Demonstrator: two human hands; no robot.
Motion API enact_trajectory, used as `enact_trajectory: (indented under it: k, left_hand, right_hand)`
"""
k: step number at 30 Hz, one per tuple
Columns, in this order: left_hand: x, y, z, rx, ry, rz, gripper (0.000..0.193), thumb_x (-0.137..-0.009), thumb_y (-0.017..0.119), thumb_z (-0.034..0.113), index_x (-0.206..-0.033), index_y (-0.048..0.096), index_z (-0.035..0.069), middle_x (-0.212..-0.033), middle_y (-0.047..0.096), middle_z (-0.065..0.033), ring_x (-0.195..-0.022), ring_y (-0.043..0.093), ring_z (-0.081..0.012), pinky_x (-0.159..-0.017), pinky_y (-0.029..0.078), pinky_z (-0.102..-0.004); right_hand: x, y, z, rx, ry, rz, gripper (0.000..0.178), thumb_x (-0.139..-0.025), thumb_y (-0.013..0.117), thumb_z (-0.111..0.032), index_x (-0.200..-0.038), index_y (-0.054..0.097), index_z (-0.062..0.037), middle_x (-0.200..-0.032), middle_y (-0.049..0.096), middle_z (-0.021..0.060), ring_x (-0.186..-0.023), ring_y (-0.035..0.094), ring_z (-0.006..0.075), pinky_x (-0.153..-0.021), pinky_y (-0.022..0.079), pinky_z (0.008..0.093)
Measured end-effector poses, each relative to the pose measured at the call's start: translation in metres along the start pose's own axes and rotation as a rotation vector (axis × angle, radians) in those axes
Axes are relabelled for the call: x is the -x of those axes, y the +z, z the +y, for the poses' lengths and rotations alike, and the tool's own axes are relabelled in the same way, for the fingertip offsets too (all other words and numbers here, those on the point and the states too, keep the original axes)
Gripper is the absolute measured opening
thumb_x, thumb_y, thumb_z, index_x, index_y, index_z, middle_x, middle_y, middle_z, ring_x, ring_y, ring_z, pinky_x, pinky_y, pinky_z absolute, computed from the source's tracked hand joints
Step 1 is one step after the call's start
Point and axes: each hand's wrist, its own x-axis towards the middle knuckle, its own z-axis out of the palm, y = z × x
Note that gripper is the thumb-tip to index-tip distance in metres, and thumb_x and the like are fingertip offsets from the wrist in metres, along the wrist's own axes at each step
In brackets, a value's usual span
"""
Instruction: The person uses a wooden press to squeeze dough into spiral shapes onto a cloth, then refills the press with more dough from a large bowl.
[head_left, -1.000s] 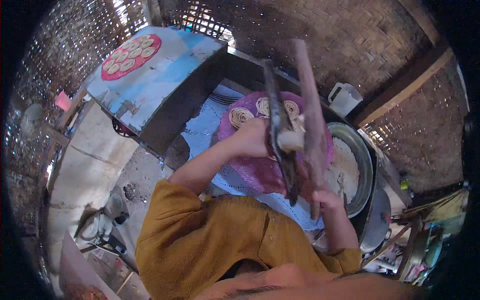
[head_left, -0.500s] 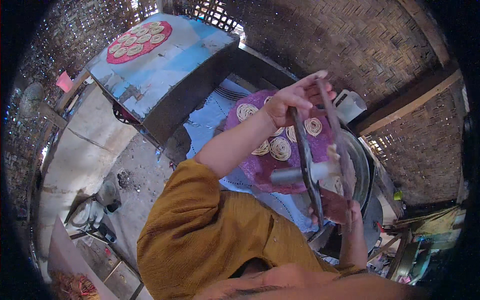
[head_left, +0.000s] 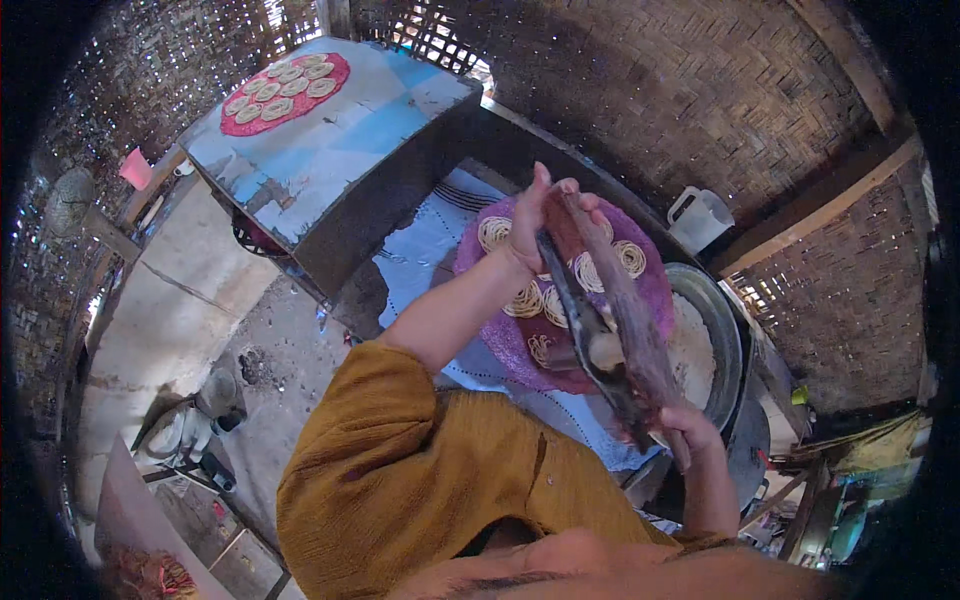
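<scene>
Both my hands grip a wooden hand press point(head_left: 640, 325) with two long bars and a short cylinder between them. My left hand point(head_left: 527, 232) is closed round the far ends of the bars, thumb up. Around the near ends, my right hand point(head_left: 692, 428) is wrapped. Beneath the press lies a round purple mat point(head_left: 640, 225) bearing several coils of pale strands. A small tangle of strands point(head_left: 540, 348) shows beside the cylinder's lower end; whether they are joined is unclear. At the right, a metal basin point(head_left: 738, 365) holds a pale, dough-like mass.
A raised box-like surface point(head_left: 370, 125) at the far left carries a red mat point(head_left: 342, 72) with more coils. A white plastic jug point(head_left: 700, 218) stands behind the basin. Blue-white cloth point(head_left: 415, 265) lies under the purple mat. Woven walls close in the back and right.
The press has tilted, and its bars have come closer together. My left hand has moved left and closed round their ends. Strands now show by the cylinder's lower end.
</scene>
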Motion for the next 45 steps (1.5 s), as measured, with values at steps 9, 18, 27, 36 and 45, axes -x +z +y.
enact_trajectory:
  k: [9, 18, 27, 36, 45]
  left_hand:
    - [-0.010, 0.051, 0.022, -0.202, 0.107, -0.108, 0.044, -0.082, 0.033, 0.058, -0.074, 0.055, 0.021, -0.074, 0.055, -0.0009, -0.073, 0.054, -0.0209, -0.073, 0.042, -0.0426]
    - [0.004, 0.061, -0.004, -0.060, 0.025, -0.201, 0.045, -0.082, 0.036, 0.057, -0.073, 0.057, 0.018, -0.078, 0.055, -0.0057, -0.078, 0.052, -0.0263, -0.075, 0.041, -0.0409]
    - [-0.009, 0.080, 0.029, -0.274, 0.107, -0.417, 0.045, -0.088, 0.027, 0.051, -0.081, 0.059, 0.020, -0.083, 0.059, -0.0029, -0.078, 0.055, -0.0192, -0.076, 0.034, -0.0371]
    - [0.022, 0.086, 0.014, -0.148, 0.008, -0.236, 0.053, -0.084, 0.025, 0.059, -0.076, 0.058, 0.018, -0.080, 0.057, -0.0063, -0.080, 0.052, -0.0274, -0.076, 0.039, -0.0426]
    - [0.016, 0.026, -0.026, -0.240, -0.552, 0.299, 0.047, -0.085, 0.036, 0.048, -0.102, 0.058, 0.010, -0.094, 0.058, -0.0125, -0.091, 0.052, -0.0267, -0.080, 0.042, -0.0399]
  right_hand:
    - [-0.003, 0.014, -0.020, 0.109, -0.215, 0.090, 0.068, -0.057, 0.069, -0.026, -0.113, 0.045, 0.0037, -0.095, 0.056, 0.0069, -0.085, 0.053, 0.0160, -0.073, 0.043, 0.0269]
    - [0.035, 0.005, -0.022, 0.252, -0.124, 0.091, 0.069, -0.055, 0.071, -0.028, -0.110, 0.048, 0.0059, -0.098, 0.057, 0.0086, -0.088, 0.053, 0.0174, -0.082, 0.039, 0.0297]
    - [0.010, 0.015, -0.033, 0.429, -0.245, 0.135, 0.068, -0.055, 0.074, -0.030, -0.108, 0.050, 0.0059, -0.097, 0.058, 0.0104, -0.091, 0.052, 0.0173, -0.083, 0.038, 0.0296]
    - [0.023, 0.017, -0.014, 0.324, -0.140, 0.022, 0.067, -0.055, 0.074, -0.030, -0.105, 0.051, 0.0062, -0.094, 0.058, 0.0095, -0.089, 0.050, 0.0144, -0.082, 0.038, 0.0288]
    - [0.043, -0.001, 0.023, 0.282, -0.151, 0.127, 0.065, -0.053, 0.075, -0.028, -0.104, 0.051, 0.0055, -0.087, 0.058, 0.0080, -0.083, 0.051, 0.0130, -0.076, 0.041, 0.0286]
